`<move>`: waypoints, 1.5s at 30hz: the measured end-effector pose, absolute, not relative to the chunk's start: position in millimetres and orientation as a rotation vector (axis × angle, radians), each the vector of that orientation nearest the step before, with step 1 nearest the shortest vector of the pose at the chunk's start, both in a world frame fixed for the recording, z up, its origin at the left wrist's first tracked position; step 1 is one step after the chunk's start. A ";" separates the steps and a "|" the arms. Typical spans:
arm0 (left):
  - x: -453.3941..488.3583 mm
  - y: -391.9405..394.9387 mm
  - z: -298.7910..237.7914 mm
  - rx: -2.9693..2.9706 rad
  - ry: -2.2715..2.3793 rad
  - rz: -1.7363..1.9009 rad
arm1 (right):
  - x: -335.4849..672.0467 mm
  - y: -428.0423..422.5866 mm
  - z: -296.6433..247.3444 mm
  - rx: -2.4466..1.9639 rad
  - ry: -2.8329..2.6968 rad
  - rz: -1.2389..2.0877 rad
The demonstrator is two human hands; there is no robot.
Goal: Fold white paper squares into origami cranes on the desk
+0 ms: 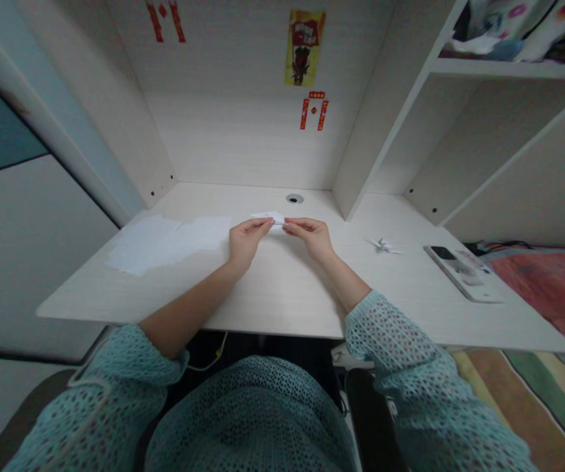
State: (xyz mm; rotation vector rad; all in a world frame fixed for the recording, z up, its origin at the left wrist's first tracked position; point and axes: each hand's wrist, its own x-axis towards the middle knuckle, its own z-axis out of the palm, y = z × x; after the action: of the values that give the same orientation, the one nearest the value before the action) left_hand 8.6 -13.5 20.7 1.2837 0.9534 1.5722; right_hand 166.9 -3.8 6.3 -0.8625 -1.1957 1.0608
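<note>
On a pale desk (282,295), a small piece of white paper (278,223) is held near the middle, between the left hand (246,242) and the right hand (314,237). 1 small white folded shape (383,246) is seen to the right, apparently already worked; white sheets (147,244) are spread at the left, seemingly unused. How much is left cannot be told. Both forearms are stretched forward and angled inward; the paper is pinched between thumbs and fingertips of 2 close-set hands.

A bedroom study nook: white desk (287,288), built-in shelf (508,69), striped bedding (538,393) alongside.
</note>
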 end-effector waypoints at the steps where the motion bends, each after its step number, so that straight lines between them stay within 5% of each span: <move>1: 8.7 -14.0 21.1 1.286 0.952 1.572 | 167.3 -3.4 5.8 -0.855 -1.198 1.060; 45: 6.1 -6.6 13.6 1.249 0.977 1.596 | 158.5 -6.4 5.7 -0.846 -1.076 1.121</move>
State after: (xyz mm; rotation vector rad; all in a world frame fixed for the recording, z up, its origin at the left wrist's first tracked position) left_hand 6.1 -6.6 13.6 1.2493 0.9765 1.5958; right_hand 158.5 -6.4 5.7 -0.8464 -1.0756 1.1208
